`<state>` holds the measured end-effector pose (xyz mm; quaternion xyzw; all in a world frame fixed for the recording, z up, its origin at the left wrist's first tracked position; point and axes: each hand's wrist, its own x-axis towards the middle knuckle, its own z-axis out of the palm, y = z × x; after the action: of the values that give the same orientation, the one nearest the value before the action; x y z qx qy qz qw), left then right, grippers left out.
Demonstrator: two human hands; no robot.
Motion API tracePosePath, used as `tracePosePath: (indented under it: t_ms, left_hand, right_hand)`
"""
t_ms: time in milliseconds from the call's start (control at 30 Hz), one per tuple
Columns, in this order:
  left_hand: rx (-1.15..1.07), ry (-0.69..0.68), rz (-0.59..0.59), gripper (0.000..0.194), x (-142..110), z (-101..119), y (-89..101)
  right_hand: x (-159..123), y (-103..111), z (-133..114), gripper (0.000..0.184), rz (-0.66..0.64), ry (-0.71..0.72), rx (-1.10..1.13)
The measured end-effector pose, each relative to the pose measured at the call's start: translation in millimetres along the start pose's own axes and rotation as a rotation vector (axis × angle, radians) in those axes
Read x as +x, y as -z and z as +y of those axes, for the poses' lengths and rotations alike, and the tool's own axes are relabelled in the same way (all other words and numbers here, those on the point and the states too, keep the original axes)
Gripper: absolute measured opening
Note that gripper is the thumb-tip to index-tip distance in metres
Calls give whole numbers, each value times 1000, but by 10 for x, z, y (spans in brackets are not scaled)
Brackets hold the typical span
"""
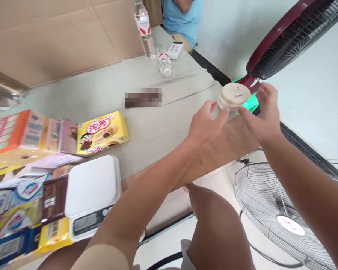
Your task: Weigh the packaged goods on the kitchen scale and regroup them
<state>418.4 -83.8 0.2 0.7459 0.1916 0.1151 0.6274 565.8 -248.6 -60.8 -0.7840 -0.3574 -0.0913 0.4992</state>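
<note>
A round cream-coloured Dove jar (234, 96) is held up over the right edge of the cloth-covered table (157, 123). My left hand (207, 125) pinches its left side with thumb and fingers. My right hand (263, 112) curls round its right side, fingers on the rim. The jar's lid faces me and its lower part is hidden by my fingers.
A white kitchen scale (91, 193) stands at the near left among several snack boxes, with a yellow box (103, 133) behind it. Two water bottles (145, 28) and a small white device (175, 50) are at the far end, near a person in blue (181, 18). Two fans (284, 213) stand right.
</note>
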Motion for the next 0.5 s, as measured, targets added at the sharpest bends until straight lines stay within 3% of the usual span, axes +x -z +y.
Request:
tracePosePath:
  t_ms: [67, 200, 333, 500]
  left_hand:
    - [12, 0, -89, 24, -575, 76, 346]
    - [92, -8, -122, 33, -1541, 84, 1090]
    - [129, -124, 15, 46, -2162, -22, 1735]
    - [142, -217, 271, 30, -2917, -74, 2371]
  right_hand:
    - [-284, -112, -373, 53, 80, 32, 88]
    - [-804, -626, -1177, 44, 7, -17, 225]
    - [-1040, -1240, -2005, 47, -192, -62, 311]
    - [-1202, -1888, -2859, 39, -322, 4, 461]
